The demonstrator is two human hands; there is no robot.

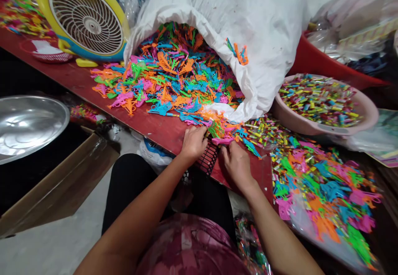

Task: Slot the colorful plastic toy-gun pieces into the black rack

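My left hand (194, 144) rests at the front edge of the red tabletop (174, 136), its fingers curled together; whatever they hold is hidden. To its right, my right hand (238, 163) is closed, with its fingertips on a flat pink plastic piece (222, 141). A green plastic piece (215, 130) lies just beyond, between both hands. Below them a dark grid (207, 159) shows at the table edge. Farther back, a heap of small blue, orange, pink and green plastic pieces (174, 80) spills from a white sack (230, 13).
A yellow and blue fan (87, 22) stands at the left rear beside a red basket (56, 56). At right, a pink basin (323, 129) holds small wrapped items; more coloured pieces (332, 188) lie on plastic in front. A metal bowl (31, 121) sits at far left above a cardboard box (62, 183).
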